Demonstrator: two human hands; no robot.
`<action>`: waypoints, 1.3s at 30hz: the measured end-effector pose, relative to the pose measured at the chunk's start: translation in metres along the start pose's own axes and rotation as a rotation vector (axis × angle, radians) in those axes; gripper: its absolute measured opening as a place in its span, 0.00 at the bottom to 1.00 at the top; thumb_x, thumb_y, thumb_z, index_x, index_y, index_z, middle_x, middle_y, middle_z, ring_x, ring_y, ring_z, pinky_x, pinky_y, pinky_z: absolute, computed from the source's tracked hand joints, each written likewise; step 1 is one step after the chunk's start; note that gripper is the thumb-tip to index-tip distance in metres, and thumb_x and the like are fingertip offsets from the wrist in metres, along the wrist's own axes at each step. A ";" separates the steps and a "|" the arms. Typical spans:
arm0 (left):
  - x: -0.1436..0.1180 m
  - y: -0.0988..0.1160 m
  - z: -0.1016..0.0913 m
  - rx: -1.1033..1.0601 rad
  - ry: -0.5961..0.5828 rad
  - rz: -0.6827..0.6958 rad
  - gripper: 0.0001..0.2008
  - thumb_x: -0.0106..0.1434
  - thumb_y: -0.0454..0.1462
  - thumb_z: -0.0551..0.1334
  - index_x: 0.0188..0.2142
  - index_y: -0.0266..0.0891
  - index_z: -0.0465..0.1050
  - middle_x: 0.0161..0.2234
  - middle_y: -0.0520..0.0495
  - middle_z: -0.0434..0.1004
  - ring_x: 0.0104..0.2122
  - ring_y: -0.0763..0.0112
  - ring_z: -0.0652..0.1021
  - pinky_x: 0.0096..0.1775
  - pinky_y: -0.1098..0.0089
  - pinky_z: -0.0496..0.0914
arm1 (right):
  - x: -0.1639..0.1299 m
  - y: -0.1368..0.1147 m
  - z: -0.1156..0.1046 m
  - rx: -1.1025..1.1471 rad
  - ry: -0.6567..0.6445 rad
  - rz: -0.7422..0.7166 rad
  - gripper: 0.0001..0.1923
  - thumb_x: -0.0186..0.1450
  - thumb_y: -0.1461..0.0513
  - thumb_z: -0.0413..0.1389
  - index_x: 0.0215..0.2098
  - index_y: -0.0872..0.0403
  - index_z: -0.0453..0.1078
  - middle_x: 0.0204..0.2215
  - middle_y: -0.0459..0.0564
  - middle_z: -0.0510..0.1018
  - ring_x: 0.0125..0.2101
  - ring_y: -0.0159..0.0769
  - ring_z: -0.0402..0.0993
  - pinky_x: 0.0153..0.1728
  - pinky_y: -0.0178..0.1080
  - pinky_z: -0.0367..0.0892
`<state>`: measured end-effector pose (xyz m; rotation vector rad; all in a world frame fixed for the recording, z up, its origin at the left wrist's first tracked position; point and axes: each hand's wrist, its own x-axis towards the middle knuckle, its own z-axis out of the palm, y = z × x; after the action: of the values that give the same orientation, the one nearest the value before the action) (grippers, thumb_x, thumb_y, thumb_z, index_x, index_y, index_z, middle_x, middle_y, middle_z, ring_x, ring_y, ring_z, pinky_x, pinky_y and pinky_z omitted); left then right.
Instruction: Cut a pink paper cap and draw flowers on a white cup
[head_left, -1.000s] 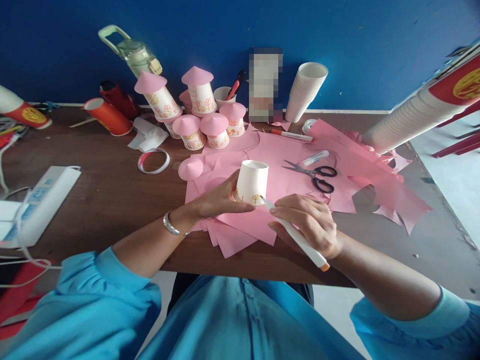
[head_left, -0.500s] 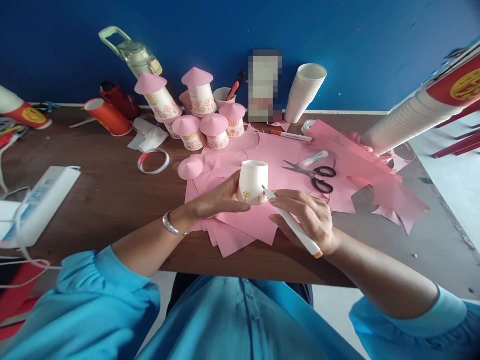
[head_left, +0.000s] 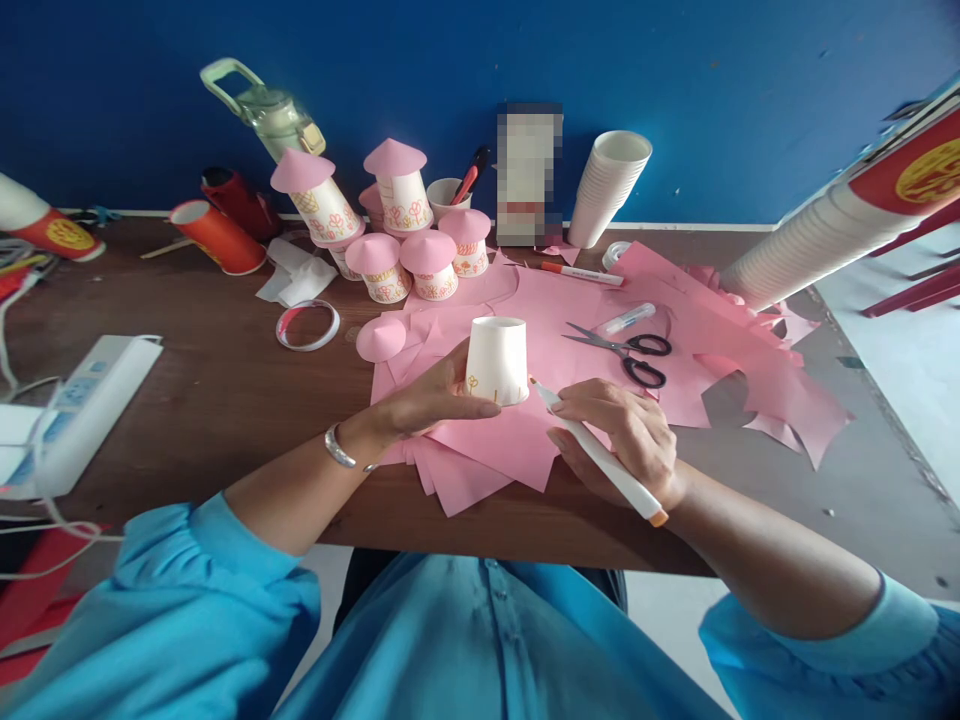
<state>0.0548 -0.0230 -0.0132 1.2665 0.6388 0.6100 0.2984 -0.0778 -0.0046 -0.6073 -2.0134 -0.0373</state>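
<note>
A white paper cup, upside down, is gripped from its left side by my left hand. Near its lower rim are a small orange-yellow flower and a few short strokes. My right hand is closed round a white marker with an orange end. The marker's tip sits just right of the cup, slightly apart from it. Below both hands lie sheets of pink paper. Black-handled scissors rest on the paper beyond my right hand.
Behind stand several decorated cups with pink cone tops. A loose pink cone and a tape roll lie to the left. Stacked white cups stand at the back, a power strip at far left. An orange-capped marker lies behind the scissors.
The cup has turned and shifted slightly left in my left hand, its flower now nearer the left edge. More short strokes show. The marker has moved off the cup, a little right.
</note>
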 end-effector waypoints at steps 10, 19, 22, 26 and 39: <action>0.001 0.000 0.002 -0.005 0.022 0.042 0.31 0.56 0.47 0.78 0.57 0.48 0.75 0.53 0.44 0.79 0.56 0.52 0.77 0.58 0.51 0.73 | 0.000 -0.002 0.000 0.027 -0.050 -0.014 0.13 0.70 0.68 0.62 0.52 0.54 0.71 0.32 0.48 0.83 0.31 0.37 0.83 0.30 0.38 0.81; 0.001 -0.001 0.002 0.033 -0.024 0.048 0.31 0.59 0.47 0.76 0.59 0.47 0.72 0.55 0.42 0.77 0.57 0.52 0.77 0.58 0.51 0.73 | -0.003 -0.002 0.004 0.051 -0.083 -0.052 0.10 0.71 0.68 0.63 0.50 0.59 0.71 0.34 0.54 0.83 0.35 0.41 0.86 0.34 0.40 0.84; 0.002 -0.003 0.000 0.046 -0.033 0.026 0.33 0.57 0.47 0.78 0.59 0.47 0.72 0.56 0.41 0.77 0.55 0.52 0.78 0.56 0.51 0.74 | -0.004 -0.003 0.004 0.075 -0.110 -0.049 0.11 0.71 0.68 0.63 0.51 0.58 0.71 0.36 0.54 0.84 0.37 0.40 0.86 0.36 0.40 0.85; 0.001 0.002 0.002 0.062 -0.026 0.000 0.34 0.58 0.47 0.77 0.62 0.49 0.71 0.57 0.41 0.77 0.58 0.49 0.76 0.58 0.50 0.72 | -0.004 -0.003 0.003 0.100 -0.117 -0.066 0.12 0.71 0.68 0.62 0.52 0.58 0.71 0.36 0.54 0.84 0.38 0.40 0.86 0.38 0.41 0.85; 0.003 -0.008 -0.003 0.017 -0.055 0.047 0.28 0.58 0.44 0.77 0.56 0.45 0.74 0.52 0.42 0.77 0.54 0.53 0.76 0.56 0.53 0.72 | 0.001 -0.003 0.004 0.040 -0.092 -0.060 0.09 0.70 0.70 0.62 0.47 0.58 0.71 0.30 0.51 0.82 0.30 0.37 0.83 0.30 0.38 0.81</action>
<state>0.0556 -0.0207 -0.0221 1.3128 0.5714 0.6078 0.2932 -0.0791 -0.0046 -0.5321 -2.1160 -0.0056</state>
